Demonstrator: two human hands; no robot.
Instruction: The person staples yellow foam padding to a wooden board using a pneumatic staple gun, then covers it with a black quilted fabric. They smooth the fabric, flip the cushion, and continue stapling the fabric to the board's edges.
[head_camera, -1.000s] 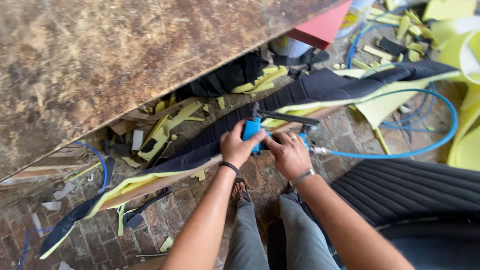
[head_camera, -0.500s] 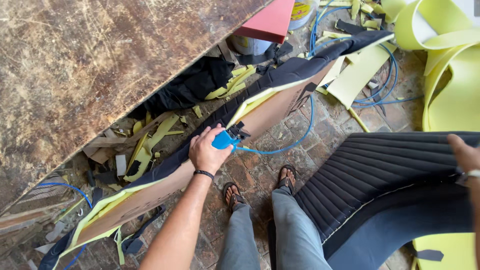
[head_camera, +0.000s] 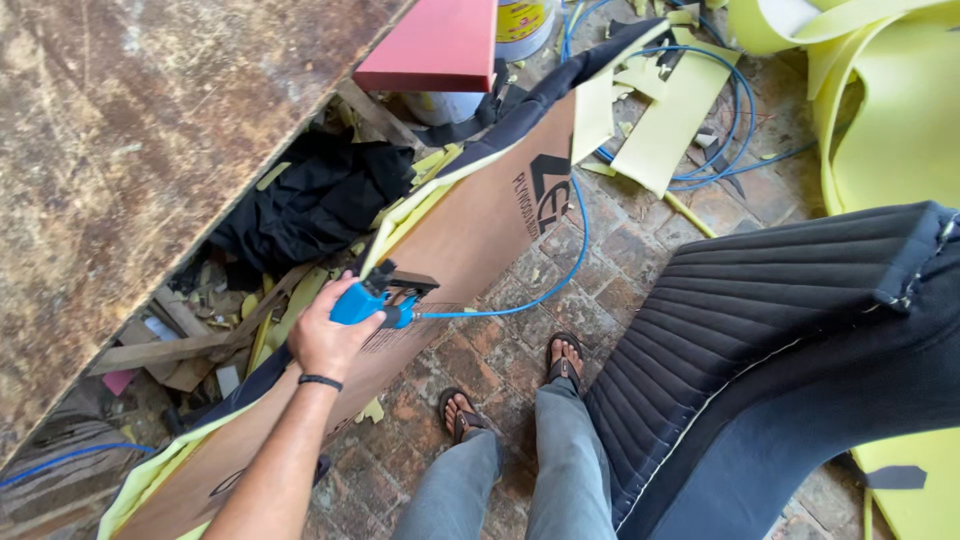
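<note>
- Left hand (head_camera: 325, 335) wrapped tight around blue pneumatic stapler (head_camera: 372, 298), nose against upper edge of plywood panel (head_camera: 470, 235).
- Panel tilted on edge, black fabric (head_camera: 540, 95) and yellow foam along its top.
- Blue air hose (head_camera: 560, 270) trailing from stapler across brick floor (head_camera: 620, 270).
- Right hand out of view.
- Black ribbed seat cover (head_camera: 760, 320) to the right.

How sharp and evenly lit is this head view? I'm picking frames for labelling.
Head view: soft even daylight, no hard shadows or glare; the left hand on the blue air stapler and the brown plywood panel look crisp; darkness under the worn wooden tabletop hides detail in the black cloth; wide-angle bending at the edges.
</note>
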